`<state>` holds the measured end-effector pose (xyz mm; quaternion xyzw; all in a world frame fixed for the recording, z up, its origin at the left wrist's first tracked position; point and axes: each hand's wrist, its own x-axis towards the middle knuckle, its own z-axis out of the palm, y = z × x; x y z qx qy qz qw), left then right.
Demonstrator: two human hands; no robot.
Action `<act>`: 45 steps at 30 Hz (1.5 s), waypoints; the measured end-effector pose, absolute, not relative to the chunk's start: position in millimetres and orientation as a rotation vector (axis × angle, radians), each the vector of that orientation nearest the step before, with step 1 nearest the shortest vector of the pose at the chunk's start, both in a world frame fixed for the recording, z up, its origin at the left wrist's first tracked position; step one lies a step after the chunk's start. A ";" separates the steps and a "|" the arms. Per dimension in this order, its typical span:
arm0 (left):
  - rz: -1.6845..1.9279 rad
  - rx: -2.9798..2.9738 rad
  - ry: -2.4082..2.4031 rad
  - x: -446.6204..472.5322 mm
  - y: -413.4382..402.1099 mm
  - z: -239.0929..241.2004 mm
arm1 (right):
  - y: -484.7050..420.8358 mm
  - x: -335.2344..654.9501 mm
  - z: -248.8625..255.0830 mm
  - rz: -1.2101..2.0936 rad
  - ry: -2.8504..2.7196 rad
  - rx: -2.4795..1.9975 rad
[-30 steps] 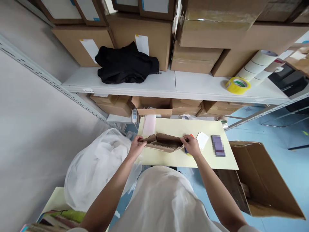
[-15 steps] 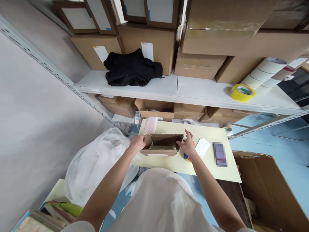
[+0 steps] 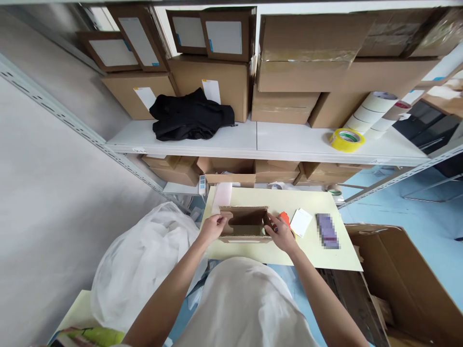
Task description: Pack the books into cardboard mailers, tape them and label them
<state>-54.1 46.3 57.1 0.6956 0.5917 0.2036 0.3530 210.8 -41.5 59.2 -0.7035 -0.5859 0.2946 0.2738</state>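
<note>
A small brown cardboard box [image 3: 244,223] stands open on the pale yellow table [image 3: 318,250]. My left hand [image 3: 213,227] grips the box's left end flap, fingers closed on it. At the box's right end my right hand [image 3: 282,233] presses against the side flap with fingers curled round it. An orange-and-blue tape dispenser [image 3: 285,219] peeks out behind my right hand. A white card [image 3: 301,222] and a purple flat object [image 3: 327,230] lie to the right of it.
A white plastic bag [image 3: 141,267] bulges left of the table. A large open carton [image 3: 401,284] sits on the floor at right. The shelf behind holds stacked boxes, a black garment [image 3: 190,115], yellow tape [image 3: 345,139] and white rolls [image 3: 372,108].
The box went from a flattened blank to a squared-up open box. Both hands moved inward onto its end flaps; the right hand, spread open a moment ago, now closes on the right flap.
</note>
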 end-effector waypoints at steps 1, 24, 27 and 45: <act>0.563 1.766 1.479 -55.3 44.4 55.6 | -41.6 211.0 59.0 0.810 -1.618 -1.886; 0.697 1.697 1.095 -87.4 34.5 40.3 | -3.0 202.2 82.7 0.962 -1.870 -2.092; 0.673 1.762 1.052 -88.3 36.7 35.3 | -7.7 213.2 77.8 1.175 -1.671 -1.929; 0.500 1.864 1.032 -86.1 14.0 6.3 | -0.4 180.7 51.5 0.802 -1.906 -2.436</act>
